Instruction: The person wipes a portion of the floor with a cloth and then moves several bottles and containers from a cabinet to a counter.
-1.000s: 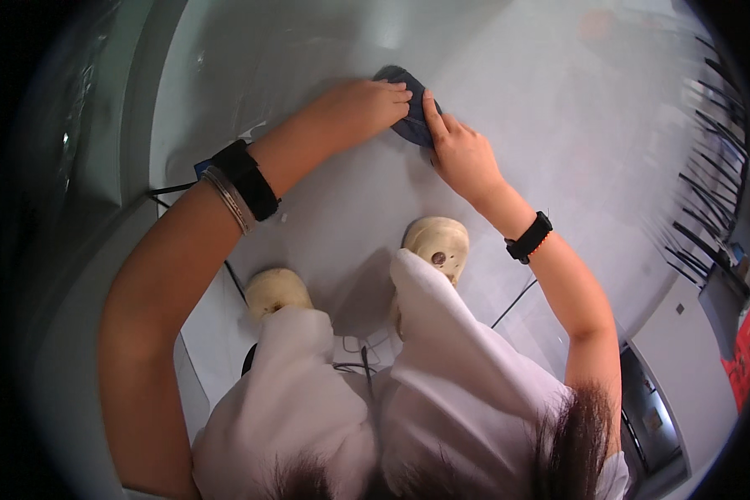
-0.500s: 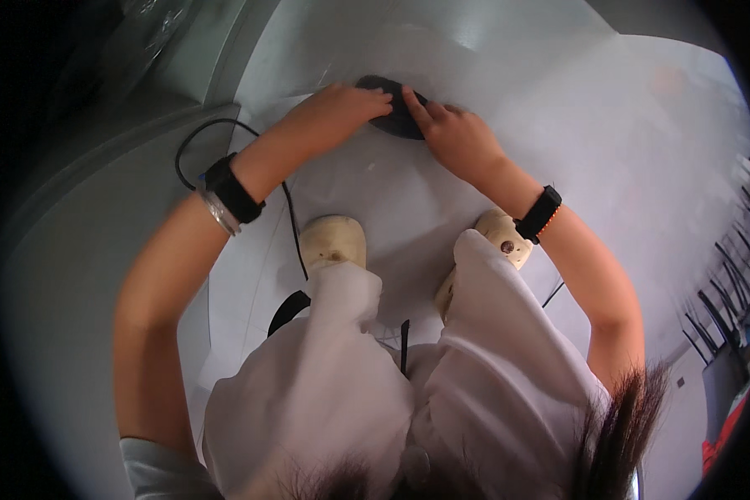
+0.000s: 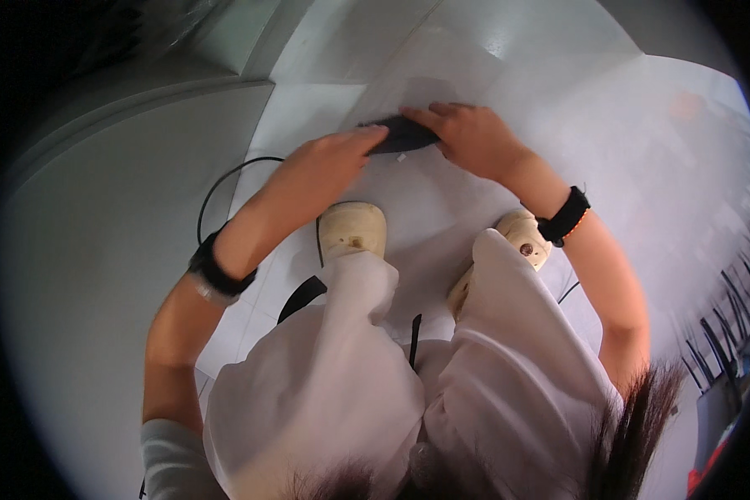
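Between my hands, out in front of my feet, is a dark, flat, soft-looking piece; what kind of thing it is I cannot make out. My left hand grips its left end, with the fingertips over the edge. At the other end my right hand has hold of it, the index finger stretched along its far edge and the thumb side hidden. A small pale bit shows just below its near edge. Black bands sit on both wrists.
My cream clogs stand on the pale tiled floor. A black cable loops beside my left forearm. To the left rises a grey panel. Several dark thin legs or rods show at the far right.
The dark piece looks narrower now, tilted from the broader face shown before. Both hands have shifted right and nearer in the picture, and the whole view has moved slightly too.
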Demonstrator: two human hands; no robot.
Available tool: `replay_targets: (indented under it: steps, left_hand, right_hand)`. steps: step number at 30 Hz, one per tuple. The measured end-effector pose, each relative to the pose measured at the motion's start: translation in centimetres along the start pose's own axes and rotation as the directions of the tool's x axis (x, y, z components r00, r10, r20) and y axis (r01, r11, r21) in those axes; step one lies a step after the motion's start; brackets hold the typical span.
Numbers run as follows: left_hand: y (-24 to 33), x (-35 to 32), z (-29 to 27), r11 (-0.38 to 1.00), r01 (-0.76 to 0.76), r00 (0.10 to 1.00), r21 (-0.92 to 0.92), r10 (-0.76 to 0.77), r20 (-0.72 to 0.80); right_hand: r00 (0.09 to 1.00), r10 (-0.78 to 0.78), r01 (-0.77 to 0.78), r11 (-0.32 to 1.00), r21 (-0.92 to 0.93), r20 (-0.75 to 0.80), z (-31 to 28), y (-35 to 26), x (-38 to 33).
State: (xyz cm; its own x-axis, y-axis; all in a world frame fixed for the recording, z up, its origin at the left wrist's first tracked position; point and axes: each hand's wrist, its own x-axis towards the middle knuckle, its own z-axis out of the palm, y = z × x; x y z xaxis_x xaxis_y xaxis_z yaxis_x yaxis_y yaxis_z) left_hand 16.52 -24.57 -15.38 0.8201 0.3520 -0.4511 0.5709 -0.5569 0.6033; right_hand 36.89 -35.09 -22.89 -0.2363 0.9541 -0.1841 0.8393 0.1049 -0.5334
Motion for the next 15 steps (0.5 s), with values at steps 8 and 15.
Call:
replay_targets:
  steps: [8, 15]
  left_hand:
    - [-3.0, -23.3, -2.5, 0.892, 0.356, 0.903, 0.277, -0.405, 0.143]
    - [-4.9, -21.3, 2.7, 0.898, 0.309, 0.937, 0.312, -0.344, 0.063]
  right_hand:
    - [0.997, 0.046, -0.042, 0.997, -0.061, 0.067, -1.9, 0.1, 0.6]
    - [0.998, -0.044, 0.038, 0.993, -0.109, -0.052, -3.0, 0.0, 0.4]
